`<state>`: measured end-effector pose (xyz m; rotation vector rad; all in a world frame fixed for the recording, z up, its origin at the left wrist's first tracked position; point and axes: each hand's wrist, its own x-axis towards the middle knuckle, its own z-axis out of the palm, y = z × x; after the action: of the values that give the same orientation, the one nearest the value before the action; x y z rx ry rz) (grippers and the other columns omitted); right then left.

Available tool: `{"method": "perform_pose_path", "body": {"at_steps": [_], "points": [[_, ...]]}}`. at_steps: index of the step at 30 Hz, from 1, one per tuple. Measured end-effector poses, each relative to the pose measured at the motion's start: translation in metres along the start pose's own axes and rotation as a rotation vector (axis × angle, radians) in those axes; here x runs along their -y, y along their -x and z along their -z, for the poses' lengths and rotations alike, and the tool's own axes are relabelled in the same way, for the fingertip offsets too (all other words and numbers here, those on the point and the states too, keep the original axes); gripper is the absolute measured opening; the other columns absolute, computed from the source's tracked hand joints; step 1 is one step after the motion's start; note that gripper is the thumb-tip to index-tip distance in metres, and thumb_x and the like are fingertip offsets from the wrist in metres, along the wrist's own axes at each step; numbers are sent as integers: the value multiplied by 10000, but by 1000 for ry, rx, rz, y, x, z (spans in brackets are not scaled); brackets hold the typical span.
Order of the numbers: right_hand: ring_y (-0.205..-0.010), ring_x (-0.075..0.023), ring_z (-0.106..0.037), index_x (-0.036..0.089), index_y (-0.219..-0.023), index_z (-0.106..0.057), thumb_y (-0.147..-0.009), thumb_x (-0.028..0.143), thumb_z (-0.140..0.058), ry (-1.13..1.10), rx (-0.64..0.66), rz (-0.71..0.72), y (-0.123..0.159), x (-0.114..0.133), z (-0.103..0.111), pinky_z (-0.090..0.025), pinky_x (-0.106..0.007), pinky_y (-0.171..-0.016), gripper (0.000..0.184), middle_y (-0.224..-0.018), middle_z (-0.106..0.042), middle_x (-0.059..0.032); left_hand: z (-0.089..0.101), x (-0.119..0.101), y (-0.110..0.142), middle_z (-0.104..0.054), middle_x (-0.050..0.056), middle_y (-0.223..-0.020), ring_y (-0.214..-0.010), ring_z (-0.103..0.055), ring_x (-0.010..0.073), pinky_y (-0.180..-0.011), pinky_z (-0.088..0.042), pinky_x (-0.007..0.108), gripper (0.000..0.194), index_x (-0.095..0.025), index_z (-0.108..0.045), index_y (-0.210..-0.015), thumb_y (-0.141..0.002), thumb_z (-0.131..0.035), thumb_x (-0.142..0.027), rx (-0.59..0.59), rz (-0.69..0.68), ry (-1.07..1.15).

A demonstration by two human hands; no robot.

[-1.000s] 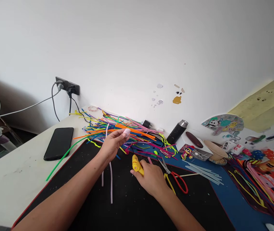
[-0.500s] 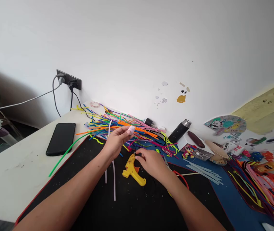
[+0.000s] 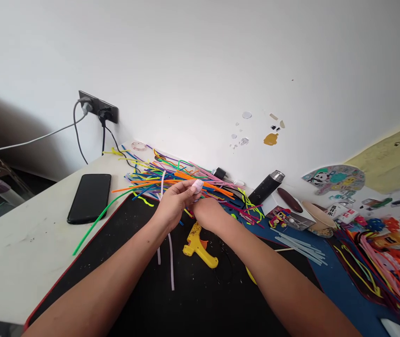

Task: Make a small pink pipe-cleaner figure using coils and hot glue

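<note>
My left hand [image 3: 172, 206] is pinched shut on a small pale lilac piece [image 3: 197, 186], which looks like coiled pipe cleaner. Long lilac pipe cleaners [image 3: 171, 267] run past this hand, their lower ends lying over the black mat [image 3: 144, 304]. My right hand [image 3: 207, 211] is close against the left one, just below the lilac piece. Its fingers are turned away and hidden, so what they hold, if anything, does not show. Directly beneath the right wrist lies a yellow glue gun [image 3: 202, 250] with an orange trigger, its nozzle end partly covered by the hand.
Behind my hands spreads a heap of coloured pipe cleaners [image 3: 144, 180]. A black phone [image 3: 89, 199] lies left, with a green pipe cleaner [image 3: 96, 222] across its edge. Rightward are a black flask [image 3: 265, 188], a box [image 3: 293, 213], clear glue sticks [image 3: 301, 248] and more pipe cleaners [image 3: 356, 271].
My right hand has left the glue gun's nozzle and moved up and left to meet my left hand. The left hand keeps the lilac piece. The view has shifted slightly.
</note>
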<state>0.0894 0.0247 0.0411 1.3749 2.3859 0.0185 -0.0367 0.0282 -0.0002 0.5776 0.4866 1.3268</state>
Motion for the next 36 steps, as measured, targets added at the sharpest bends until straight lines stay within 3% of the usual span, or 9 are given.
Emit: {"method": "perform_pose_path", "body": {"at_steps": [8, 12, 16, 19, 20, 23, 27, 36], "points": [[-933, -311, -742, 117, -1004, -784, -901, -22, -546, 22, 34, 16, -12, 12, 3, -539, -353, -746, 295, -1077, -798, -173, -1, 1, 1, -795, 91, -1024, -942, -744, 212, -944, -597, 354, 344, -154, -807, -927, -656, -963, -297, 14, -4, 20], [-911, -302, -738, 127, -971, -775, -902, -12, -561, -7, 6, 11, -11, 9, 2, -523, -349, -749, 265, -1035, -799, -163, -1, 0, 1, -794, 92, -1019, -916, -742, 199, -920, -598, 332, 348, -144, -812, -941, -661, -959, -291, 2, 2, 16], [-868, -282, -727, 145, -946, -757, -941, 78, -573, -59, -70, -20, 1, 1, 6, -486, -335, -742, 197, -947, -791, -146, 1, -5, -1, -798, 93, -1037, -902, -743, 197, -925, -593, 349, 356, -150, -811, -954, -660, -958, -285, -7, -31, 13], [-850, -252, -707, 179, -1045, -729, -1001, 234, -572, -126, -179, -76, 19, -7, 4, -454, -311, -705, 172, -949, -776, -107, 3, -10, -4, -802, 88, -1053, -925, -745, 197, -932, -590, 340, 351, -162, -815, -957, -657, -957, -278, -38, -83, 43], [-809, -220, -690, 203, -1047, -716, -1009, 289, -577, -183, -227, -89, 25, -9, 2, -434, -286, -667, 167, -918, -765, -66, 3, -11, -5, -803, 89, -1057, -937, -745, 200, -936, -588, 338, 354, -162, -817, -956, -653, -958, -275, -43, -90, 49], [-529, -134, -527, 212, -864, -665, -962, 380, -634, -788, -450, -157, 43, -17, -11, -322, -243, -519, 197, -599, -586, 54, 3, -8, -5, -803, 101, -1077, -967, -743, 215, -948, -584, 346, 395, -155, -821, -980, -637, -968, -285, -35, -73, 16], [-404, -95, -411, 202, -857, -611, -904, 511, -679, -1407, -525, -171, 57, -25, -31, -305, -221, -431, 320, -528, -511, 96, 3, 4, -1, -804, 98, -1066, -957, -739, 224, -967, -577, 372, 407, -168, -827, -989, -649, -968, -343, -24, -26, -104], [-396, -64, -335, 183, -859, -634, -798, 501, -819, -1941, -800, -245, 62, -30, -69, -241, -194, -388, 373, -487, -455, 108, -5, 26, 12, -790, 91, -1082, -1009, -714, 251, -966, -568, 388, 356, -199, -816, -993, -736, -914, -425, 129, 60, -430]]}}
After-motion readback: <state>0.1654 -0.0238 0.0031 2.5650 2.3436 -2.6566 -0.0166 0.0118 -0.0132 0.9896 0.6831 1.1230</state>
